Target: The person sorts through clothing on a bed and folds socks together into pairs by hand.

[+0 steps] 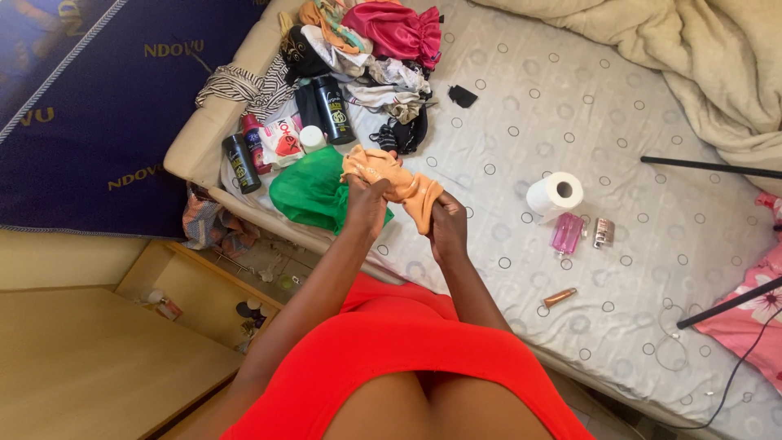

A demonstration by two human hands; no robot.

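Observation:
Both of my hands grip a small peach-orange garment (389, 177) held up over the edge of the mattress (570, 106). My left hand (366, 204) clasps its bunched left part. Its hanging right end is pinched by my right hand (447, 226). A green cloth (314, 191) lies on the bed just below and left of my hands. Behind them sits a heap of mixed clothes (366, 49) with a magenta piece on top.
Dark spray cans and bottles (326, 106) and a white packet (281, 140) lie near the bed's corner. A toilet roll (555, 194), pink perfume bottle (567, 233), small tubes, a beige blanket (700, 57), black tripod legs (709, 167) and a cable rest on the mattress. A wooden shelf (187, 285) stands beside the bed.

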